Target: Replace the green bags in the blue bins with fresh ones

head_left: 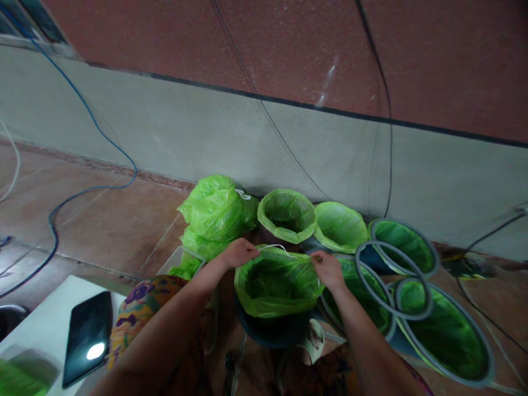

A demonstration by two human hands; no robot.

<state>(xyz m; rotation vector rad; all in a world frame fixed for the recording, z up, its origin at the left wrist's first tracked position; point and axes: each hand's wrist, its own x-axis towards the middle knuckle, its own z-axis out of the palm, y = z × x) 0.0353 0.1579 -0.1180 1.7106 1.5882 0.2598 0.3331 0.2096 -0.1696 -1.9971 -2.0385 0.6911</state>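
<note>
A green plastic bag [272,308] lines a dark bin [264,335] in front of me, its rim folded outward over the bin's edge. At the far left of the bag's rim, my left hand [240,253] is closed in a pinch on a white drawstring [274,247], which arcs along the back edge. My right hand [329,269] pinches the bag's rim on the right side. The bag's mouth is open between both hands, and its inside is in shadow.
Bins with green liners stand behind and right, including one lined bin [284,236]. A loose grey ring [424,316] lies across the right ones. Left are bulging green bags [212,212], a white container [173,258] and a tablet [87,335] on a white surface. Cables cross floor and wall.
</note>
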